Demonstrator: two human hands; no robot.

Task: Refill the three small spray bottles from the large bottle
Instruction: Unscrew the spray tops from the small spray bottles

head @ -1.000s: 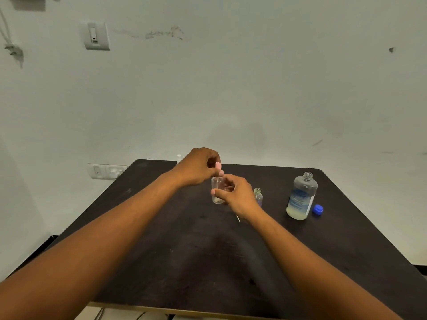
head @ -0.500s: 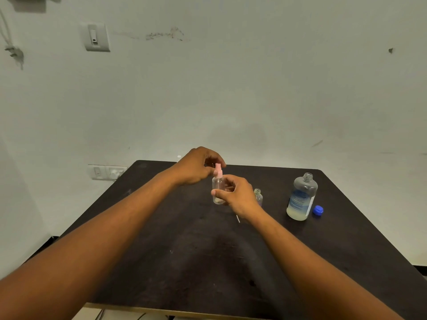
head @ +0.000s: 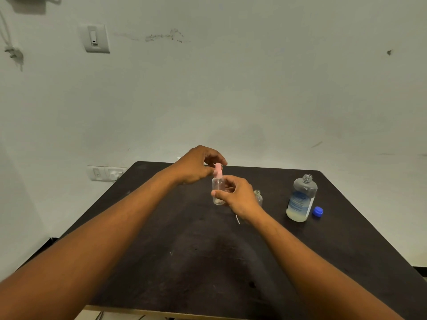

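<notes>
Spray bottle (head: 217, 190), small & clear w/ a pink spray top (head: 217, 170), sits upright between your two hands, over the far-middle of the black table (head: 161, 262). Can't tell if its base touches the tabletop or is just above it. Your right hand (head: 238, 196) wraps the bottle's body from the right: thumb across the front, fingers curled round the back side, so the lower part shows thru clear plastic w/ a bit of liquid at the bottom. Your left hand (head: 197, 166) is up & left of the bottle, fingers curled over, thumb & fingertips pinching the pink top right at the neck. So the bottle is directly below your left fingertips & just left of your right palm.

Behind your right hand, a 2nd small bottle (head: 258, 197) stands w/o a top, neck open, mostly hidden by the wrist. A thin white tube (head: 237, 219) pokes out on the table just below that wrist. Well to the right stands the large bottle (head: 301, 199), cap off, blue label, pale liquid low in the bottom. Its blue cap (head: 318, 212) lies on the table just beside it on the right.
</notes>
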